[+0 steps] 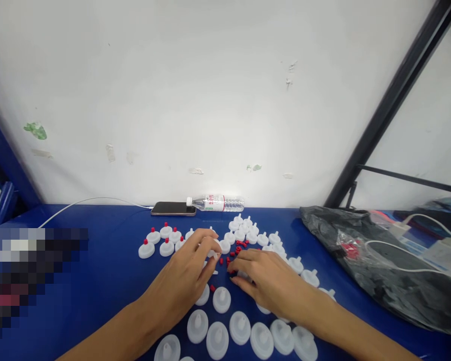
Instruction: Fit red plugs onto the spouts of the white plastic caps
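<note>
My left hand [193, 260] is closed on a white plastic cap, its fingers curled round it near the middle of the blue table. To its right, my right hand [261, 276] reaches over small red caps [238, 249] with its fingers bent together; what it pinches, if anything, is hidden. White round caps with spouts [221, 300] lie in front of and between the hands, and more white caps [263, 239] stand behind my right hand. At the left, several white caps with red tips [146, 248] stand in a group.
A phone [173, 208] on a cable and a lying water bottle [214, 202] are by the white wall. A black plastic bag [387, 281] covers the right side, with a small bag of red pieces [350, 249] and white cables on it.
</note>
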Action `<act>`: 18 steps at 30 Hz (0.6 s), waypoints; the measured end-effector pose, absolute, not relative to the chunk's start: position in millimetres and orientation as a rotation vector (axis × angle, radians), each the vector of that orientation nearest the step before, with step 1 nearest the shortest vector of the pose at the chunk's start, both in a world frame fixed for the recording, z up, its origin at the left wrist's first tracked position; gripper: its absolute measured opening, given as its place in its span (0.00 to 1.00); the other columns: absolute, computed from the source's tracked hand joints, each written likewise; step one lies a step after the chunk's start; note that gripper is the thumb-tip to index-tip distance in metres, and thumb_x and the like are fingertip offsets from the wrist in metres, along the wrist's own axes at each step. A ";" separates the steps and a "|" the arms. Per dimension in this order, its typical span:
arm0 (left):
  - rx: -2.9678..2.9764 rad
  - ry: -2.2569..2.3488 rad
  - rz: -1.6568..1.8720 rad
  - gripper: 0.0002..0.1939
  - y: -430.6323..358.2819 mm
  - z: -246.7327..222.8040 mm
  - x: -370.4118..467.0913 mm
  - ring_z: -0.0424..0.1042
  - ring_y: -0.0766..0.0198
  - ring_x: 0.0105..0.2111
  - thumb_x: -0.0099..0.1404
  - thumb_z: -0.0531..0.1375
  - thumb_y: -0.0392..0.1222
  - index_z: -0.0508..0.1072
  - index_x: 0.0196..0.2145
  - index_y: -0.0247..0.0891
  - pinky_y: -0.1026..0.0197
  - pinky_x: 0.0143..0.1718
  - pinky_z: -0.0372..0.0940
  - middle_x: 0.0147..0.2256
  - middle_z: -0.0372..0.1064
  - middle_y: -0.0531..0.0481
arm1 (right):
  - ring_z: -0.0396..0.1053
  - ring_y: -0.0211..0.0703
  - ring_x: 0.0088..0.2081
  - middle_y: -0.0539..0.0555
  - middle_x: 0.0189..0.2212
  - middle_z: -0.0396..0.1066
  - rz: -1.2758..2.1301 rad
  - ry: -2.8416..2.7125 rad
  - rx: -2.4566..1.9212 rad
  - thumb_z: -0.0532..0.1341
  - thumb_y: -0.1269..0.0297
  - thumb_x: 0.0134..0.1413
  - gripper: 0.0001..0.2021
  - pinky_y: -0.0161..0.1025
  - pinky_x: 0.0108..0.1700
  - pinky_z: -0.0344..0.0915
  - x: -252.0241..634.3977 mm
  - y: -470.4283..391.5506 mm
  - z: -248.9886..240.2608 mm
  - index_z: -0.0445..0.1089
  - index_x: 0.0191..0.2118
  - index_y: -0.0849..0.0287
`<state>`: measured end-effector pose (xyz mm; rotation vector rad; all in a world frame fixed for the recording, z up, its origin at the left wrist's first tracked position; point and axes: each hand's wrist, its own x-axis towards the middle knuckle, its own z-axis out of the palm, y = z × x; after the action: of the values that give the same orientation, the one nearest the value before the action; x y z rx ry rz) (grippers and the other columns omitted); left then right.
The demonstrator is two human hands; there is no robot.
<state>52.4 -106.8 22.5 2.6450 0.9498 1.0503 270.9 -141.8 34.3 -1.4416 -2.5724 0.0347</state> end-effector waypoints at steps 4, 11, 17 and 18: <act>2.746 0.926 0.926 0.15 -104.4 21.9 51.4 0.70 0.64 0.40 0.72 0.45 0.28 0.67 0.42 0.43 0.62 0.38 0.70 0.50 0.62 0.45 | 0.74 0.42 0.36 0.47 0.38 0.76 0.073 -2.549 -1.434 0.59 0.65 0.65 0.06 0.37 0.38 0.63 272.3 -140.4 32.3 0.73 0.40 0.52; 2.779 0.998 0.900 0.17 -103.4 14.0 48.7 0.70 0.65 0.38 0.72 0.47 0.29 0.68 0.49 0.47 0.59 0.38 0.71 0.57 0.58 0.45 | 0.74 0.41 0.35 0.46 0.36 0.76 0.057 -2.570 -1.436 0.58 0.67 0.65 0.07 0.37 0.36 0.61 271.9 -140.1 33.5 0.73 0.39 0.52; 2.801 0.958 0.909 0.16 -103.4 14.9 50.0 0.74 0.65 0.38 0.75 0.47 0.35 0.65 0.54 0.48 0.57 0.42 0.72 0.56 0.64 0.45 | 0.75 0.42 0.37 0.48 0.39 0.76 0.072 -2.578 -1.447 0.56 0.70 0.66 0.09 0.37 0.34 0.60 270.9 -142.9 37.4 0.71 0.45 0.51; 2.796 0.946 0.938 0.15 -103.6 15.9 50.6 0.74 0.64 0.39 0.76 0.46 0.37 0.66 0.54 0.48 0.58 0.42 0.72 0.55 0.64 0.45 | 0.75 0.42 0.37 0.48 0.39 0.76 0.067 -2.583 -1.443 0.55 0.70 0.67 0.09 0.37 0.34 0.59 270.7 -143.2 37.6 0.71 0.46 0.51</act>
<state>50.6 -103.6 15.9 2.7960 0.9465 0.9385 270.7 -143.2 37.6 -1.4432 -2.5832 0.0669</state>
